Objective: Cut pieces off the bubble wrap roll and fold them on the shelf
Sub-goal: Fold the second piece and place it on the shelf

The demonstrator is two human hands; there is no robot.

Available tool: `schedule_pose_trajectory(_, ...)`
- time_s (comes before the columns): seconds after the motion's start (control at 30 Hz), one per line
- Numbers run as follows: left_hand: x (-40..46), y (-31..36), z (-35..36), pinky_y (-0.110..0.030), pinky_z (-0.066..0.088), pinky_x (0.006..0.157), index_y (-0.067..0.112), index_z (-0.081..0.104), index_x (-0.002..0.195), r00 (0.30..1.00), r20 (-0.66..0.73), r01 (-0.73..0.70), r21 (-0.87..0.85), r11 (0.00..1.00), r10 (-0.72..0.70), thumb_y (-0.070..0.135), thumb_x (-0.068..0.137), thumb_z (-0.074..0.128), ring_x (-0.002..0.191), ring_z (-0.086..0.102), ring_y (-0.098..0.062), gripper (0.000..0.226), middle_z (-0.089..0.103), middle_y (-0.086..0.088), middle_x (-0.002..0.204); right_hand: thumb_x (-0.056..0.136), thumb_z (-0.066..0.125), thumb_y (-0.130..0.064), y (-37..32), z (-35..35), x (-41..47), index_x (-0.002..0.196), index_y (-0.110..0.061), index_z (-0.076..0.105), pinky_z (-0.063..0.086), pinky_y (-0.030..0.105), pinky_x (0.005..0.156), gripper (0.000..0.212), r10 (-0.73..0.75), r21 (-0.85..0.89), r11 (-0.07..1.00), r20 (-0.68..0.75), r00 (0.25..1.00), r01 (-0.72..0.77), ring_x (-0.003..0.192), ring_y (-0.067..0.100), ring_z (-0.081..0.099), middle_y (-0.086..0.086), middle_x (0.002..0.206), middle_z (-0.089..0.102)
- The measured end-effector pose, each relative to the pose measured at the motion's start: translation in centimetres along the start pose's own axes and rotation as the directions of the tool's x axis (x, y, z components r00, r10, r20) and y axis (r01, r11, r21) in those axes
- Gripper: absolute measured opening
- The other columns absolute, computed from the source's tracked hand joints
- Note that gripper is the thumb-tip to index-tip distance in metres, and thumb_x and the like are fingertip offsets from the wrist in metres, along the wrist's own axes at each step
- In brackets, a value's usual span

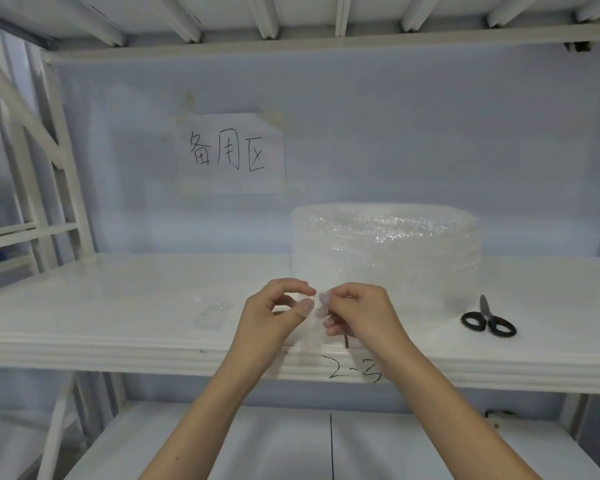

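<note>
Lower front of the bubble wrap roll (385, 251) was hidden behind the hands, clear piece (314, 327) pinched between them barely made out, folded piece (211, 315) blurred, forearms cut off at bottom edge

White paper sheet (232, 154) taped to back wall (395, 133), handwritten in black marker: "备用区", 3 big chars in one row. Front edge of shelf (118, 355) has black handwritten marking (355, 370), reads approx "2-3"; last digit partly hidden by right forearm, so not 100% sure. Short black vertical stroke just above it, near shelf lip. No brand or printed label legible elsewhere.
</note>
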State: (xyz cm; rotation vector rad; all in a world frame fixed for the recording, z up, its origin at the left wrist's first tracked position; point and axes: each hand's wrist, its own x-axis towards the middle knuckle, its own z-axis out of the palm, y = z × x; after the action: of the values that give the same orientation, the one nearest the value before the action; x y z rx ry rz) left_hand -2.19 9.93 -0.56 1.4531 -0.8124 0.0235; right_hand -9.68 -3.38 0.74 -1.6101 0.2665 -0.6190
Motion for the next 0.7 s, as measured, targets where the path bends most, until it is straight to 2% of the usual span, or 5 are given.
schedule_pose_trajectory(0.13, 0.03, -0.39, -0.37, -0.026, 0.052, 0.083, 0.023, 0.078, 0.088, 1.000, 0.010, 0.009, -0.026, 1.000, -0.009, 0.006, 0.085, 0.070, 0.079, 0.063, -0.001, 0.020, 0.071, 0.016, 0.113, 0.087, 0.067, -0.008, 0.15, 0.20, 0.42, 0.090, 0.004, 0.070, 0.058, 0.023, 0.057, 0.014, 0.025, 0.124, 0.992, 0.012, 1.000, -0.027, 0.052, 0.011, 0.062, 0.002, 0.061, 0.071)
schedule_pose_trajectory(0.27, 0.00, -0.51, -0.27, -0.039, 0.053, 0.095, 0.027, 0.080, 0.087, 1.000, 0.025, 0.020, -0.053, 0.998, -0.019, 0.007, 0.085, 0.070, 0.085, 0.066, -0.007, 0.023, 0.071, 0.018, 0.116, 0.084, 0.069, -0.005, 0.18, 0.07, 0.43, 0.091, 0.005, 0.071, 0.057, 0.021, 0.057, 0.013, 0.020, 0.138, 0.990, 0.005, 1.000, -0.021, 0.057, 0.015, 0.065, 0.008, 0.069, 0.070)
schedule_pose_trajectory(0.4, -0.03, -0.60, -0.29, -0.048, 0.050, 0.100, 0.029, 0.081, 0.087, 1.000, 0.025, 0.012, -0.070, 0.997, -0.010, 0.008, 0.086, 0.069, 0.091, 0.068, -0.016, 0.024, 0.071, 0.016, 0.118, 0.083, 0.069, -0.003, 0.40, 0.01, 0.43, 0.090, 0.004, 0.071, 0.058, 0.024, 0.059, 0.010, -0.024, 0.050, 0.998, 0.006, 1.000, 0.024, 0.057, 0.015, 0.063, 0.014, 0.075, 0.070)
schedule_pose_trajectory(0.53, 0.14, -0.63, -0.39, -0.048, 0.051, 0.098, 0.027, 0.081, 0.087, 1.000, 0.007, 0.006, -0.078, 0.997, -0.005, 0.008, 0.087, 0.069, 0.091, 0.068, -0.015, 0.022, 0.072, 0.015, 0.117, 0.082, 0.071, -0.009, 0.73, -0.23, 0.44, 0.096, -0.005, 0.071, 0.053, 0.028, 0.056, 0.015, -0.044, -0.088, 0.995, 0.042, 0.998, 0.048, 0.060, 0.015, 0.063, 0.005, 0.077, 0.072)
schedule_pose_trajectory(0.7, 0.45, -0.39, -0.27, -0.049, 0.051, 0.097, 0.027, 0.081, 0.085, 1.000, -0.010, 0.005, -0.091, 0.996, -0.006, 0.007, 0.087, 0.068, 0.096, 0.069, -0.024, 0.024, 0.072, 0.014, 0.116, 0.077, 0.074, -0.014, 0.45, -0.22, 0.06, 0.096, -0.008, 0.070, 0.049, 0.029, 0.058, 0.021, 0.040, -0.150, 0.988, 0.137, 0.990, -0.019, 0.062, 0.014, 0.060, 0.000, 0.071, 0.073)
